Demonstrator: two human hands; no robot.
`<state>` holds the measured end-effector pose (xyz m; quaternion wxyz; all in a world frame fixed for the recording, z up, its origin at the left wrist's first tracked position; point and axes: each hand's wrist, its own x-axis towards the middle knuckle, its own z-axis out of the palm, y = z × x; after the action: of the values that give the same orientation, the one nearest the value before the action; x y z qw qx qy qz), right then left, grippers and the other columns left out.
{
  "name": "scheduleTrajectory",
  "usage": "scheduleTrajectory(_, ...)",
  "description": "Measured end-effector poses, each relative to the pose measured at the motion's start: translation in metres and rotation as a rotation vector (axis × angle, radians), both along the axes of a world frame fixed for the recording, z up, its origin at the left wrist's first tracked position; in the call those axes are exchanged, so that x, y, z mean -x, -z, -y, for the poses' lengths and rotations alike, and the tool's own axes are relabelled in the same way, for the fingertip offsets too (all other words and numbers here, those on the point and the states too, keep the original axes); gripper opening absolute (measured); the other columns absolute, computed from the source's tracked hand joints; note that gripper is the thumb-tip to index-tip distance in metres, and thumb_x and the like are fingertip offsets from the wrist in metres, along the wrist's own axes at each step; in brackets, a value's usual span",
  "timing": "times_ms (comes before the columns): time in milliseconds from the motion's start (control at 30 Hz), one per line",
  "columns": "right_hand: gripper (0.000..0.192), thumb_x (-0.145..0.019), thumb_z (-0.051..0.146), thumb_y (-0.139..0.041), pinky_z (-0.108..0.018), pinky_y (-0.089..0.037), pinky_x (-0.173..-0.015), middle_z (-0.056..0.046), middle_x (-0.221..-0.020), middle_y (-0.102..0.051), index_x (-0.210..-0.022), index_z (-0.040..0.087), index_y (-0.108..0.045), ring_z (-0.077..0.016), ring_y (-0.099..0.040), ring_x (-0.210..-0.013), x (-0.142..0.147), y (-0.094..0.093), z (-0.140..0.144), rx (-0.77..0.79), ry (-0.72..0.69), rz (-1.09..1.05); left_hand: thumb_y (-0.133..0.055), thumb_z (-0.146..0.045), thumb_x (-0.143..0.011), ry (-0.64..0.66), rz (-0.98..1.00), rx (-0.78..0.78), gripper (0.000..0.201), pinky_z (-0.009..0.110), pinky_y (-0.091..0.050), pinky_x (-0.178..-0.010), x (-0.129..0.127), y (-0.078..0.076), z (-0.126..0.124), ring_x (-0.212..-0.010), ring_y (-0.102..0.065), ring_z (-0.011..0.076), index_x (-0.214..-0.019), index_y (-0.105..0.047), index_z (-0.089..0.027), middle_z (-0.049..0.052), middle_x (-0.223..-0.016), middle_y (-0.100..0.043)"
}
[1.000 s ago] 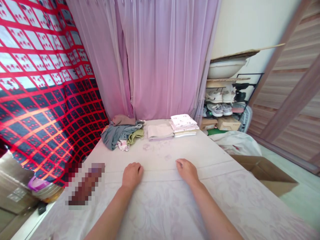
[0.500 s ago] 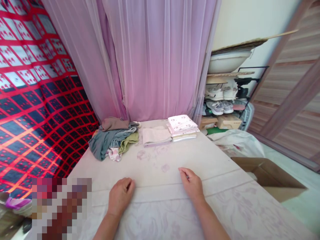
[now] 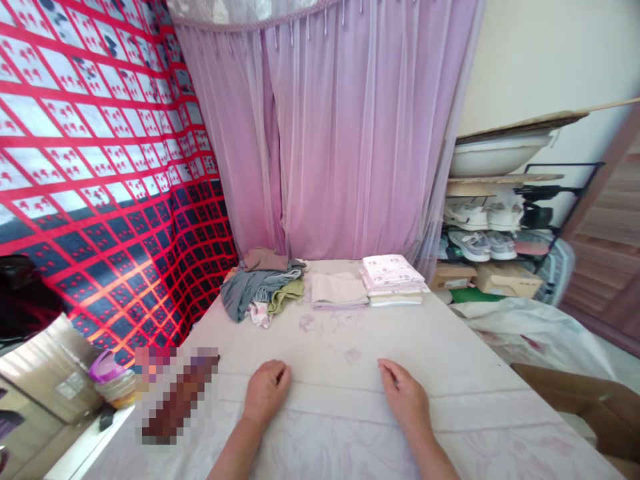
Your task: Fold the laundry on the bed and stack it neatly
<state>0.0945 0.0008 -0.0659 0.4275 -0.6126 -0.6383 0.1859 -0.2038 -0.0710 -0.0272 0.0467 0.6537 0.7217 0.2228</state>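
left hand loosely curled, holding nothing, pressing sheet flat | right hand same | folded stacks far, loose clothes far left

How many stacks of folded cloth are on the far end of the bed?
2. A beige folded stack lies mid-far, beside the loose clothes pile. A white printed stack lies right of it, touching or nearly so. More may be hidden behind.
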Motion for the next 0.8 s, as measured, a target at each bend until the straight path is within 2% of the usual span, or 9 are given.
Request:
scheduleTrajectory(233,0.046,-0.078,0.05,-0.039,-0.035,-0.052,-0.083,-0.007,-0.098,-0.074,-0.091,0.023,-0.073,-0.0236,-0.068,-0.092,-0.001,0.004,-0.003,0.007,-0.008,-0.067,-0.037,-0.03,-0.089,-0.001,0.027,-0.016,0.033,0.025,-0.034,-0.064,0.002,0.001,-0.001,-0.066,-0.052,0.0147,-0.059,-0.047,-0.02,0.002,-0.064,-0.055)
scheduleTrajectory(400,0.047,-0.079,0.048,-0.036,-0.034,-0.051,-0.082,-0.007,-0.102,-0.073,-0.094,0.022,-0.073,-0.0237,-0.067,-0.092,0.001,-0.001,-0.002,0.056,-0.026,-0.009,-0.038,-0.028,-0.088,-0.017,-0.008,0.017,0.033,0.025,-0.033,-0.064,0.0,-0.001,-0.001,-0.067,-0.052,0.0145,-0.06,-0.05,-0.019,0.002,-0.066,-0.057)
scheduleTrajectory(567,0.046,-0.082,0.045,-0.036,-0.031,-0.051,-0.078,-0.005,-0.104,-0.072,-0.101,0.024,-0.072,-0.0208,-0.067,-0.084,0.003,-0.006,0.001,0.112,-0.024,0.095,-0.039,-0.027,-0.088,-0.045,-0.035,0.034,0.031,0.025,-0.033,-0.065,-0.002,-0.005,-0.002,-0.07,-0.054,0.0148,-0.061,-0.052,-0.019,0.003,-0.069,-0.059)
scheduleTrajectory(800,0.044,-0.082,0.046,-0.037,-0.031,-0.051,-0.076,-0.005,-0.101,-0.073,-0.097,0.025,-0.073,-0.0213,-0.067,-0.083,0.0,-0.008,0.002,0.082,-0.043,0.113,-0.038,-0.029,-0.09,-0.052,-0.027,0.052,0.033,0.025,-0.032,-0.064,-0.003,-0.006,-0.003,-0.07,-0.054,0.0144,-0.063,-0.054,-0.019,0.002,-0.069,-0.06)
